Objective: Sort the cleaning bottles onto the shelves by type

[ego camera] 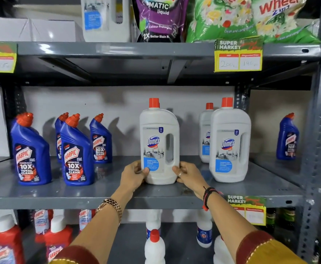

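A white Domex bottle (159, 141) with a red cap stands upright on the grey middle shelf (102, 189). My left hand (134, 175) grips its lower left side and my right hand (187, 175) grips its lower right side. Two more white Domex bottles (230, 147) stand just to its right, one behind the other. Several blue Harpic bottles (75, 153) with red caps stand grouped at the left of the same shelf. One more blue Harpic bottle (287, 138) stands alone at the far right.
The top shelf holds a white jug (106, 18), a purple liquid pouch (159, 18) and green detergent bags (251, 18). The bottom shelf holds red bottles (7, 242) at left and white bottles (154, 248) in the middle. A perforated upright post (319, 130) bounds the right side.
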### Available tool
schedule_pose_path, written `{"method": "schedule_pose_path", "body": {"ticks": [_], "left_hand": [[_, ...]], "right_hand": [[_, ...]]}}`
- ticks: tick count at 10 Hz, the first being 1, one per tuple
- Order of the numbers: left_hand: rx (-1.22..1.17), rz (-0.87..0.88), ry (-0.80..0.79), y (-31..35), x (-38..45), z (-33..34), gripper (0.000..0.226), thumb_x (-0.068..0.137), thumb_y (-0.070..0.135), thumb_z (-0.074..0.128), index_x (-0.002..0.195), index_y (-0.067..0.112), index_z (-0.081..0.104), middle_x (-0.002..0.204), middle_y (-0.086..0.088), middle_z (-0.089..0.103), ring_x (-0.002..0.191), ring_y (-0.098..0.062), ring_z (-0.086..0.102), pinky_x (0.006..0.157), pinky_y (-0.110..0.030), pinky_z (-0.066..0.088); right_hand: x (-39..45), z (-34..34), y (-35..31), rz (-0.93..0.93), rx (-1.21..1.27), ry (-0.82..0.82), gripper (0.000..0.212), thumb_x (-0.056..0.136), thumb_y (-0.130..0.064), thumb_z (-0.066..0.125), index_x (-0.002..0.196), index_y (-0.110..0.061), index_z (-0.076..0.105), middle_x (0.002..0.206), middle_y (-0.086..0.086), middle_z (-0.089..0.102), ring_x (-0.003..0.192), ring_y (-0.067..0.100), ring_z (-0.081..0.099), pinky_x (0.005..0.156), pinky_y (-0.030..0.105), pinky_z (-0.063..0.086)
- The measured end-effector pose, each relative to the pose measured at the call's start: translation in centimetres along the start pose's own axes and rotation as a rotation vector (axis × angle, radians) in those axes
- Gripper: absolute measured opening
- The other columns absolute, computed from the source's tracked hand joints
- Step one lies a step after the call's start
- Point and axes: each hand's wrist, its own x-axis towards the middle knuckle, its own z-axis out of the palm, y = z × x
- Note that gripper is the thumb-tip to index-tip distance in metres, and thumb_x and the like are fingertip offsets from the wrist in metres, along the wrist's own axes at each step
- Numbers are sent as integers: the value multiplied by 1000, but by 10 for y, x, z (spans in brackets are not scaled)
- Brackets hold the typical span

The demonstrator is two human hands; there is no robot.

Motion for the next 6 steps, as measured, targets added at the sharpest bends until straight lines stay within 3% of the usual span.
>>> {"method": "schedule_pose_path", "body": {"ticks": [1, 3, 5, 6], "left_hand": [[19, 15, -12, 1, -3, 0, 37, 83, 12, 62, 119, 12, 56, 122, -7, 64, 111, -24, 59, 100, -46, 48], [25, 19, -16, 4, -7, -2, 38, 83, 16, 62, 120, 13, 55, 124, -7, 64, 112, -23, 59, 99, -47, 49], [27, 9, -35, 9, -12, -3, 37, 84, 16, 61, 120, 11, 53, 125, -8, 62, 110, -22, 59, 88, -36, 55], [35, 64, -16, 11, -15, -2, 39, 83, 18, 62, 120, 13, 51, 127, -8, 61, 113, -22, 57, 81, -30, 54]], "right_hand": [[1, 0, 2, -8, -22, 11, 10, 90, -22, 55, 98, -24, 59, 108, 9, 69, 107, 27, 63, 90, 44, 54], [-2, 2, -2, -13, -46, 23, 8, 90, -23, 54, 92, -30, 58, 103, 9, 69, 107, 33, 62, 92, 51, 52], [-6, 2, -3, -25, -135, 27, 21, 89, -24, 54, 106, -15, 61, 103, 3, 68, 104, 26, 63, 96, 49, 49], [-9, 5, -10, -54, -158, 65, 26, 89, -24, 55, 113, -12, 59, 115, 7, 68, 104, 20, 61, 98, 41, 48]]}}
